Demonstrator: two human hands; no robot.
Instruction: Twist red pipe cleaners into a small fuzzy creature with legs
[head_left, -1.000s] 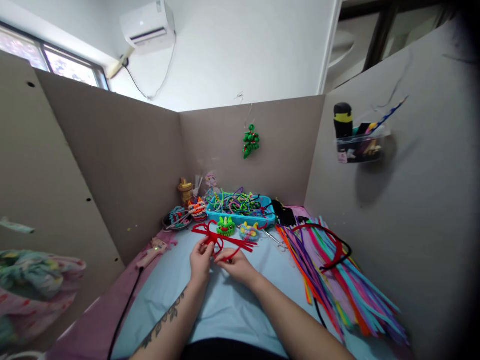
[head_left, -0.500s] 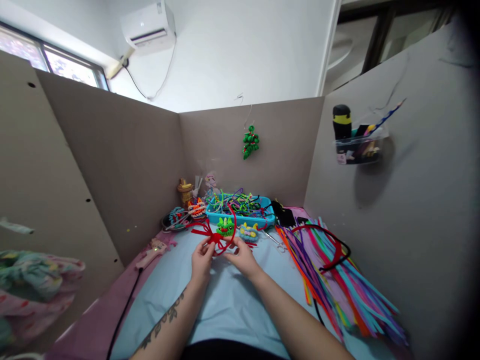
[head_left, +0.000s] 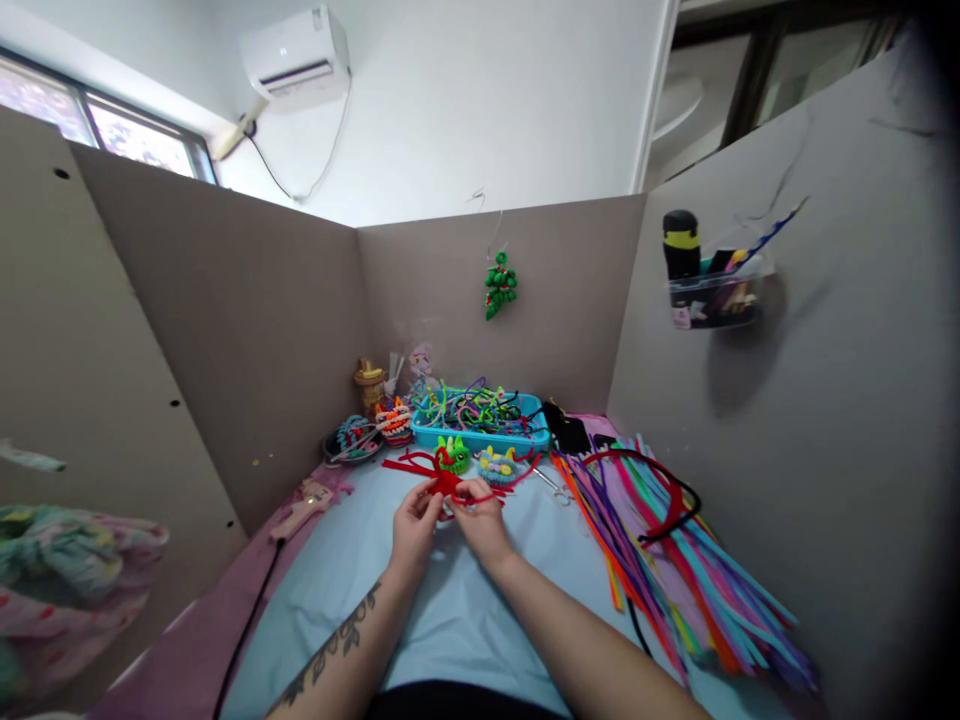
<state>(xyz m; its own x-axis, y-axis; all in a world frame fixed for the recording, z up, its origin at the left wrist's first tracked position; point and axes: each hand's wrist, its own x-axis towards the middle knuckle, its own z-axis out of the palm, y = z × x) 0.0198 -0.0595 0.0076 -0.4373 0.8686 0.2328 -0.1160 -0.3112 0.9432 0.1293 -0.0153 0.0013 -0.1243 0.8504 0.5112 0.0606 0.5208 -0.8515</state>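
Observation:
Red pipe cleaners (head_left: 445, 484), joined at a dense middle with loose ends sticking out, are held between both hands above the blue cloth. My left hand (head_left: 415, 520) pinches the near left side of the bundle. Fingers of my right hand (head_left: 480, 515) are closed on its right side, with a red strand running out past them. Just beyond the hands sit a green pipe-cleaner head (head_left: 453, 455) with horns and a blue-and-yellow figure (head_left: 496, 465). The fingertips partly hide the red middle.
Behind stands a blue basket (head_left: 480, 440) of tangled pipe cleaners. Long coloured pipe cleaners (head_left: 660, 560) lie at the right, near scissors (head_left: 553, 487). A glue gun (head_left: 302, 508) with a black cord lies left. Grey panels (head_left: 495, 345) enclose three sides.
The tall upright red strand has come down toward the right. Both hands have shifted slightly right and closer together, and the red bundle has turned with them.

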